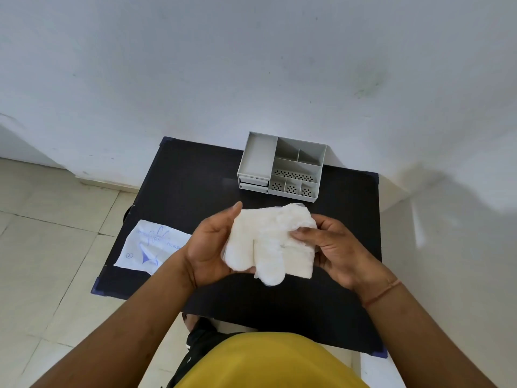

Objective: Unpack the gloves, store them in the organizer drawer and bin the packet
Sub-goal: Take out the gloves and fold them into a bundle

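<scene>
Both hands hold the white gloves (268, 242) above the black bench (195, 177): left hand (208, 247) cups the left edge, right hand (333, 247) pinches the right (thumb on top). Empty packet (151, 245) lies flat at left. Grey organizer (281, 166) stands behind, drawers closed.

black table (179, 175), organizer (281, 167), packet (152, 246) on it

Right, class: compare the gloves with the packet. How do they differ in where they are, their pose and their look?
The gloves are held up between the left hand and right hand; the packet lies on the table, at its left edge. The gloves are bunched and folded; the packet lies flat. The gloves are plain white; the packet carries blue print. Both are pale and thin.
</scene>
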`<state>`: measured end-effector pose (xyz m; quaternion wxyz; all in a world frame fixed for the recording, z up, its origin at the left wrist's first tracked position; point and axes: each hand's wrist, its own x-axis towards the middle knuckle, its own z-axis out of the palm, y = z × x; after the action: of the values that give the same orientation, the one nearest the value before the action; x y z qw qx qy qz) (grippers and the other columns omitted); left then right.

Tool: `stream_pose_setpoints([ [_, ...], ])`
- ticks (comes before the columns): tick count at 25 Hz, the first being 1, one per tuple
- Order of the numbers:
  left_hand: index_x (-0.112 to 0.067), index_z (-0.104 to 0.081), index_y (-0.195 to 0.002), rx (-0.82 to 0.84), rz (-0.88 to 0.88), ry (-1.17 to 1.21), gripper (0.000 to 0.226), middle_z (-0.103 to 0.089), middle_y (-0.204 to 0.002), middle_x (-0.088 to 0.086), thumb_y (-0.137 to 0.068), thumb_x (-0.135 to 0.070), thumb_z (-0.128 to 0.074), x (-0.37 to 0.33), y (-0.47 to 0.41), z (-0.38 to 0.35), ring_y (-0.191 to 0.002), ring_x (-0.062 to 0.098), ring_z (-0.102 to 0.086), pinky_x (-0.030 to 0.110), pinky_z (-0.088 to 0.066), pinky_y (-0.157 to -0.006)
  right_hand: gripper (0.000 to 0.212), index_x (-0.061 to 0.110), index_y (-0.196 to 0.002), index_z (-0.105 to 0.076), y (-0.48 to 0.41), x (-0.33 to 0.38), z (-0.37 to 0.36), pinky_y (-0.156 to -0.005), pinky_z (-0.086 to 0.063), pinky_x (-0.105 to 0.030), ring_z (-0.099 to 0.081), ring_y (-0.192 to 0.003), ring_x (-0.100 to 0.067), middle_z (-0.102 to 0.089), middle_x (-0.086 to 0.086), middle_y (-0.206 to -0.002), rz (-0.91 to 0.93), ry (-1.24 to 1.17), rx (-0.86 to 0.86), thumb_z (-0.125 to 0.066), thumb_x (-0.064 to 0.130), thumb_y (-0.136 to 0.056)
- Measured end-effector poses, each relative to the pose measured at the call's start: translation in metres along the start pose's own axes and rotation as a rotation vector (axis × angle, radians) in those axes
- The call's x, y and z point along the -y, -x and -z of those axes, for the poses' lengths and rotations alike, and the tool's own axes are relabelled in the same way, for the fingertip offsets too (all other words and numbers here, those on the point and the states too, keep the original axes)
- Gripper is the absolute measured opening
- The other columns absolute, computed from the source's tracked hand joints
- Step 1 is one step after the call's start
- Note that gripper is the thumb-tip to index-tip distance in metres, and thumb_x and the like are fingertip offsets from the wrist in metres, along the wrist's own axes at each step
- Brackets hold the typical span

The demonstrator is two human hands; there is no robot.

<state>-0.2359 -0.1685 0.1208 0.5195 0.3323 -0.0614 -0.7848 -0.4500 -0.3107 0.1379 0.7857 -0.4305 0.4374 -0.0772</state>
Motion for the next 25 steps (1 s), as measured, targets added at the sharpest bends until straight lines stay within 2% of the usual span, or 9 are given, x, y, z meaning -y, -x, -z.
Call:
stream_pose_setpoints([
  [3, -0.020, -0.040, -0.162, 0.133, -0.064, -0.041, 0.080, -0.052, -0.155, 0.021, -0.091, -0.021, -0.076, -0.008, 0.007, 0.004, -0.137, 0.049, -0.056, 0.063, -0.059, -0.096, 0.048, 0.014, -0.133, -0.071, -0.003, -0.014, 0.010, -0.107, -0.055, -0.061, -0.069, -0.127, -0.041, -0.074, -0.017, -0.134, -0.084, -0.263, 0.070, -0.076, 0.010, -0.086],
  [5, -0.035, -0.035, -0.163, 0.146, -0.121, -0.124, 0.095, -0.047, -0.161, 0.018, -0.086, 0.007, -0.070, -0.014, 0.012, 0.003, -0.143, 0.052, -0.049, 0.066, -0.056, -0.101, 0.044, 0.010, -0.128, -0.074, -0.005, -0.019, 0.013, -0.084, -0.068, -0.046, -0.072, -0.117, -0.039, -0.076, -0.019, -0.129, -0.098, -0.407, 0.101, -0.074, 0.005, -0.084],
  [7, -0.044, -0.037, -0.161, 0.091, -0.144, -0.291, 0.108, -0.055, -0.156, 0.007, -0.083, 0.024, -0.067, -0.017, 0.014, -0.005, -0.142, 0.044, -0.054, 0.061, -0.058, -0.101, 0.037, 0.008, -0.112, -0.083, -0.004, -0.020, 0.013, -0.056, -0.065, -0.027, -0.073, -0.099, -0.030, -0.078, -0.019, -0.119, -0.122, -0.455, 0.107, -0.081, 0.005, -0.075],
  [8, -0.044, -0.040, -0.159, 0.055, -0.150, -0.435, 0.108, -0.060, -0.150, -0.002, -0.082, 0.026, -0.069, -0.015, 0.013, -0.010, -0.140, 0.034, -0.058, 0.054, -0.061, -0.099, 0.033, 0.008, -0.105, -0.086, -0.004, -0.021, 0.014, -0.054, -0.063, -0.025, -0.073, -0.096, -0.029, -0.077, -0.020, -0.118, -0.140, -0.468, 0.110, -0.083, 0.005, -0.073],
  [11, -0.042, -0.066, -0.139, -0.166, -0.170, -0.824, 0.081, -0.065, -0.136, -0.010, -0.079, 0.009, -0.085, 0.000, 0.005, -0.018, -0.125, 0.018, -0.065, 0.035, -0.064, -0.090, 0.033, 0.003, -0.113, -0.082, -0.007, -0.025, 0.015, -0.060, -0.065, -0.028, -0.077, -0.090, -0.030, -0.077, -0.024, -0.117, -0.231, -0.496, 0.074, -0.073, 0.001, -0.081],
  [14, -0.016, -0.076, -0.126, -0.430, -0.062, -0.521, 0.043, -0.072, -0.135, 0.013, -0.085, -0.011, -0.084, 0.017, -0.006, -0.009, -0.117, 0.033, -0.074, 0.042, -0.068, -0.084, 0.049, -0.007, -0.136, -0.059, -0.010, -0.044, 0.012, -0.048, -0.064, -0.027, -0.081, -0.069, -0.029, -0.076, -0.032, -0.104, -0.406, -0.470, 0.038, -0.068, -0.001, -0.088],
  [16, -0.008, -0.070, -0.129, -0.537, 0.084, -0.320, 0.045, -0.078, -0.124, 0.022, -0.091, -0.029, -0.080, 0.031, -0.006, -0.003, -0.109, 0.038, -0.078, 0.045, -0.068, -0.084, 0.043, -0.014, -0.138, -0.055, -0.010, -0.063, 0.013, -0.045, -0.063, -0.026, -0.081, -0.067, -0.030, -0.075, -0.034, -0.102, -0.482, -0.439, 0.006, -0.064, 0.000, -0.098],
  [22, -0.015, -0.076, -0.126, -0.458, 0.044, -0.227, 0.056, -0.076, -0.128, 0.020, -0.080, -0.046, -0.080, 0.042, 0.010, 0.001, -0.114, 0.038, -0.076, 0.051, -0.067, -0.088, 0.030, 0.004, -0.132, -0.069, -0.002, -0.074, 0.014, -0.056, -0.065, -0.030, -0.079, -0.079, -0.027, -0.079, -0.023, -0.112, -0.338, -0.252, 0.001, -0.063, 0.004, -0.102],
  [25, -0.019, -0.078, -0.127, -0.236, -0.018, -0.312, 0.057, -0.075, -0.133, 0.011, -0.075, -0.035, -0.093, 0.032, 0.020, 0.000, -0.122, 0.034, -0.073, 0.046, -0.066, -0.090, 0.031, 0.016, -0.126, -0.076, -0.002, -0.063, 0.017, -0.101, -0.059, -0.056, -0.072, -0.120, -0.044, -0.077, -0.021, -0.128, -0.245, -0.163, -0.002, -0.063, 0.006, -0.100],
])
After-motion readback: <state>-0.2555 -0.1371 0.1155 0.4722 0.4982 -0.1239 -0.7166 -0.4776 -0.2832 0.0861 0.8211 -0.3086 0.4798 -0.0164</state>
